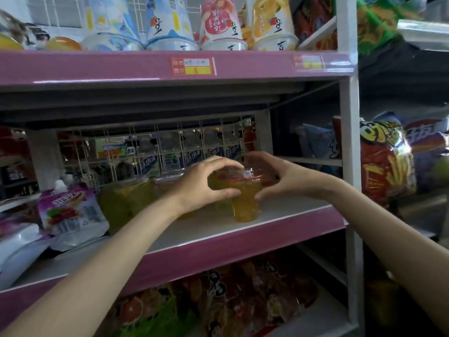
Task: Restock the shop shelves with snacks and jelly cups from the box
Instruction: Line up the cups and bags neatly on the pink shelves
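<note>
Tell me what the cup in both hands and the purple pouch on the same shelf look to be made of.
Jelly cup: clear glossy plastic, likely; the yellow filling shows through its wall. Its red-edged lid looks like film.
Purple pouch: soft printed plastic or foil laminate, probably; it shines, creases and has a white spout.

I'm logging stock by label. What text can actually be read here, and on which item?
"品名" and "售价": red price tag on the upper shelf edge; its name and price are blurred.
Second price tag to the right: too blurred.
Upper-shelf cups, purple pouch, chip bags: lettering too distorted to read.
</note>
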A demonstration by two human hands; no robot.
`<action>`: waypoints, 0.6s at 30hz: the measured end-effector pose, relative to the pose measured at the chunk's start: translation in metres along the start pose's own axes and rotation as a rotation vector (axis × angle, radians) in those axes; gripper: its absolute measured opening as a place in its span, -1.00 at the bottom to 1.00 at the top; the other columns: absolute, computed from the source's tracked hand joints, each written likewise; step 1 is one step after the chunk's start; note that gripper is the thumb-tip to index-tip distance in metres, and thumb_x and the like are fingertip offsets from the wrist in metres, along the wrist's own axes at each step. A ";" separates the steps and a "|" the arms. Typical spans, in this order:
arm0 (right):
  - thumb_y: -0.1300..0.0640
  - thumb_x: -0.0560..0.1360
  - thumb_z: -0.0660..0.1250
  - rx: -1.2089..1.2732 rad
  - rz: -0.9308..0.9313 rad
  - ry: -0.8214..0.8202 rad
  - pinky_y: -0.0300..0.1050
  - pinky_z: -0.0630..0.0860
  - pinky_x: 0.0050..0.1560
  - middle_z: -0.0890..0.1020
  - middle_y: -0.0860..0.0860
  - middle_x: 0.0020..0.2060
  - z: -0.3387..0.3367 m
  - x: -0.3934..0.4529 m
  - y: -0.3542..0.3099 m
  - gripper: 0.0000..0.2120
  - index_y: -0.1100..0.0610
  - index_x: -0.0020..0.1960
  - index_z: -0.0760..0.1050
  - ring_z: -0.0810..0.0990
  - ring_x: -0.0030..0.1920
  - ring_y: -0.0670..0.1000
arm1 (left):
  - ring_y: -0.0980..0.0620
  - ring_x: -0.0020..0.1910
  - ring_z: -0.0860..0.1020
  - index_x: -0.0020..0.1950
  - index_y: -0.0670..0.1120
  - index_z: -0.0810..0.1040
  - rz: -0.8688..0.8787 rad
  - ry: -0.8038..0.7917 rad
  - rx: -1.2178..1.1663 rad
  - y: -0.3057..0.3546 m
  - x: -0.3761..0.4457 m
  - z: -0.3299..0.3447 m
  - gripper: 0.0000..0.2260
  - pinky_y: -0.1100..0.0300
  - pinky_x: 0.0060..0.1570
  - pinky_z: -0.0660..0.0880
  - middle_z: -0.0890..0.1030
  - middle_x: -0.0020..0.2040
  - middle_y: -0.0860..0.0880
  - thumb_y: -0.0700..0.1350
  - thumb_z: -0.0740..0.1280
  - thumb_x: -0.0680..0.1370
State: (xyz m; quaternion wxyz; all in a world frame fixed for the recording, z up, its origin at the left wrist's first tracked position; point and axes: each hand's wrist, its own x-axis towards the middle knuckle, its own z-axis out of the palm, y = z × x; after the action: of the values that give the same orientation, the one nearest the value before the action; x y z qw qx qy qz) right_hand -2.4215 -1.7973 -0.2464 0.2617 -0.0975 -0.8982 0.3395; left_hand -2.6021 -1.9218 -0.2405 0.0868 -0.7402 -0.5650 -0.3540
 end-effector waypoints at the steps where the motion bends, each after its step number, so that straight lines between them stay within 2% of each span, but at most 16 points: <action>1: 0.11 0.29 0.50 -0.003 0.004 0.005 -0.42 0.46 0.08 0.47 -0.18 0.21 -0.009 -0.007 0.001 -0.27 -0.14 0.36 0.25 0.50 0.14 -0.29 | 0.25 0.10 0.45 0.15 0.14 0.48 0.004 -0.015 0.004 0.003 0.002 0.004 -0.64 0.59 0.02 0.29 0.49 0.14 0.16 -0.03 0.47 0.39; 3: 0.06 0.28 0.47 -0.030 0.018 0.067 -0.47 0.41 0.07 0.48 -0.21 0.20 -0.027 -0.016 0.006 -0.36 -0.13 0.30 0.32 0.47 0.15 -0.35 | 0.29 0.04 0.45 0.11 0.15 0.45 0.007 -0.010 0.024 0.006 0.006 0.010 -0.67 0.59 -0.02 0.30 0.48 0.08 0.20 -0.03 0.45 0.41; 6: 0.14 0.36 0.47 -0.038 0.077 0.193 -0.24 0.40 0.24 0.49 -0.08 0.23 -0.041 -0.007 0.022 -0.43 0.00 0.33 0.38 0.45 0.24 -0.15 | 0.39 0.01 0.43 0.06 0.12 0.44 0.027 0.022 0.040 0.006 0.005 0.011 -0.71 0.59 -0.03 0.31 0.49 0.04 0.19 -0.04 0.45 0.41; 8: 0.16 0.38 0.48 -0.150 0.146 0.206 -0.16 0.40 0.24 0.48 -0.01 0.22 -0.043 0.014 0.038 -0.41 0.06 0.35 0.36 0.43 0.24 -0.05 | 0.40 0.03 0.42 0.05 0.12 0.45 0.049 0.045 0.070 0.004 -0.001 0.005 -0.72 0.58 -0.01 0.31 0.47 0.03 0.23 -0.05 0.44 0.41; 12: 0.12 0.40 0.48 -0.392 0.201 0.137 -0.24 0.34 0.16 0.50 0.02 0.24 -0.039 0.062 0.059 -0.39 0.11 0.38 0.33 0.44 0.28 0.03 | 0.43 0.02 0.38 0.08 0.11 0.46 0.097 0.072 0.234 -0.004 -0.012 -0.012 -0.71 0.52 0.01 0.30 0.39 0.02 0.33 -0.04 0.43 0.41; 14: 0.08 0.48 0.37 -0.587 0.255 0.066 -0.08 0.30 0.29 0.48 0.05 0.27 -0.037 0.087 0.067 -0.51 0.11 0.37 0.36 0.36 0.35 0.09 | 0.42 0.01 0.37 0.07 0.11 0.43 0.095 0.043 0.282 -0.008 -0.015 -0.016 -0.69 0.49 -0.02 0.28 0.38 0.00 0.31 -0.07 0.45 0.41; 15: 0.04 0.52 0.30 -0.701 0.305 0.008 0.04 0.26 0.33 0.45 0.06 0.29 -0.034 0.096 0.071 -0.58 0.12 0.35 0.37 0.31 0.37 0.10 | 0.41 0.01 0.37 0.07 0.13 0.40 0.089 0.034 0.285 -0.009 -0.016 -0.016 -0.67 0.49 -0.04 0.26 0.37 0.00 0.31 -0.05 0.46 0.41; 16: 0.02 0.56 0.24 -0.815 0.353 -0.037 0.06 0.24 0.33 0.42 0.08 0.31 -0.031 0.106 0.075 -0.62 0.12 0.33 0.39 0.31 0.37 0.11 | 0.41 0.03 0.36 0.07 0.16 0.37 0.082 0.026 0.280 -0.009 -0.016 -0.015 -0.66 0.49 -0.05 0.25 0.36 0.01 0.31 0.02 0.44 0.40; 18: 0.02 0.58 0.20 -0.919 0.417 -0.039 -0.02 0.24 0.29 0.41 0.13 0.33 -0.027 0.123 0.085 -0.62 0.15 0.34 0.36 0.36 0.33 0.13 | 0.40 0.07 0.34 0.13 0.24 0.31 0.062 0.000 0.239 -0.009 -0.016 -0.009 -0.62 0.51 -0.04 0.24 0.35 0.07 0.31 0.16 0.34 0.37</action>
State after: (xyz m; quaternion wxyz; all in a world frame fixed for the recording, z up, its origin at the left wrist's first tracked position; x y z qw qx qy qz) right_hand -2.5112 -1.6748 -0.2364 0.1015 -0.3736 -0.9210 -0.0445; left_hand -2.6160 -1.9357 -0.2468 0.1852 -0.7418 -0.5799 -0.2813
